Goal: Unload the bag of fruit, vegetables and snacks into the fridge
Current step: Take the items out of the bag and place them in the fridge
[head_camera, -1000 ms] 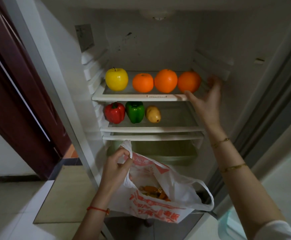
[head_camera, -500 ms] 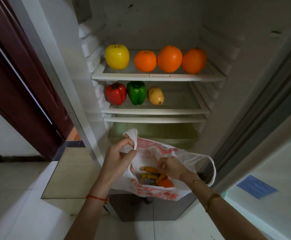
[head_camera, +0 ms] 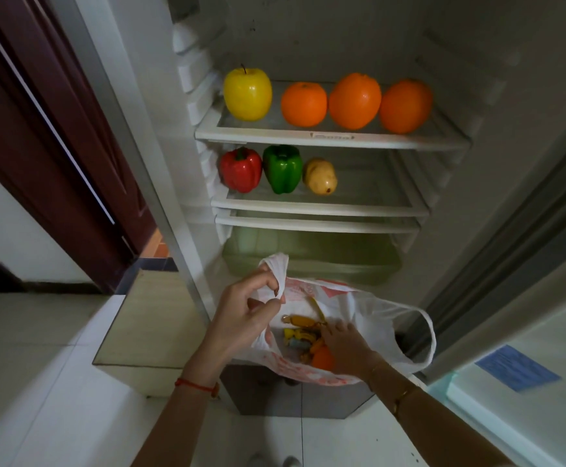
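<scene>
A white plastic bag (head_camera: 381, 315) with red print hangs open in front of the fridge. My left hand (head_camera: 241, 318) pinches its left handle and holds it up. My right hand (head_camera: 345, 348) is inside the bag, down among wrapped snacks (head_camera: 300, 323) and an orange fruit (head_camera: 322, 358); its fingertips are hidden, so I cannot tell its grip. On the upper shelf (head_camera: 328, 138) stand a yellow apple (head_camera: 248, 94) and three oranges (head_camera: 354, 101). The middle shelf carries a red pepper (head_camera: 241, 170), a green pepper (head_camera: 282, 168) and a potato (head_camera: 320, 176).
A greenish crisper drawer (head_camera: 312, 254) sits below the shelves, just behind the bag. The open fridge door (head_camera: 527, 332) stands at the right. A dark red wooden door (head_camera: 49, 136) is at the left. White tiled floor (head_camera: 39, 382) lies below.
My right hand left the upper shelf's right end, came down and went into the bag, then dug a little deeper. My left hand kept hold of the handle.
</scene>
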Available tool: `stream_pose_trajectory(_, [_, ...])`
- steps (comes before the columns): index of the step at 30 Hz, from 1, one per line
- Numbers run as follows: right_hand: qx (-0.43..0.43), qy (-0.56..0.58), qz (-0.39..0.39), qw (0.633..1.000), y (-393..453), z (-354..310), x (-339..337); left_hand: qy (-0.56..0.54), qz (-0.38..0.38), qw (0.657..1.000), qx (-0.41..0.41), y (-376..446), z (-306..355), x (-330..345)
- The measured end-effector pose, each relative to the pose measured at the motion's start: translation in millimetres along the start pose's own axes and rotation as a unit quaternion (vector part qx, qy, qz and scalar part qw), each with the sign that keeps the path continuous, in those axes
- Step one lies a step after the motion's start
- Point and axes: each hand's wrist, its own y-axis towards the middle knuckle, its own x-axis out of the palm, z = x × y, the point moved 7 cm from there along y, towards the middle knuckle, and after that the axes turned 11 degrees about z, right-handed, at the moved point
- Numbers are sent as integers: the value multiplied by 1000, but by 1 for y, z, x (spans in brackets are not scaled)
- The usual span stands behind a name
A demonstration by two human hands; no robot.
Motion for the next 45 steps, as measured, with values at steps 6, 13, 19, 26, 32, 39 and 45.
stream_pose_trajectory(6, [71, 225, -23, 972, -3, 6, -14, 6, 3, 1000, 0, 4, 1, -1])
stream_pose_trajectory(13, [147, 589, 134, 783, -13, 22, -107, 7, 25, 1000, -5, 10, 3, 1])
stream_pose_trajectory(19, [105, 678, 249, 684, -36, 34, -189, -5, 38, 999, -5, 17, 12, 5])
stream_pose_trajectory(26, [91, 641, 434, 627, -65, 70, -287, 11, 40, 999, 19, 26, 17, 11])
stream_pose_trajectory(32, [177, 559, 578, 568, -72, 123, -362, -8, 31, 999, 18, 30, 10, 12])
stream_pose_trajectory(39, [244, 500, 550, 622, -44, 160, -374, 7, 38, 999, 27, 30, 9, 11])
stream_pose_trajectory(45, [252, 500, 558, 612, -26, 176, -370, 21, 46, 998, 25, 34, 5, 7])
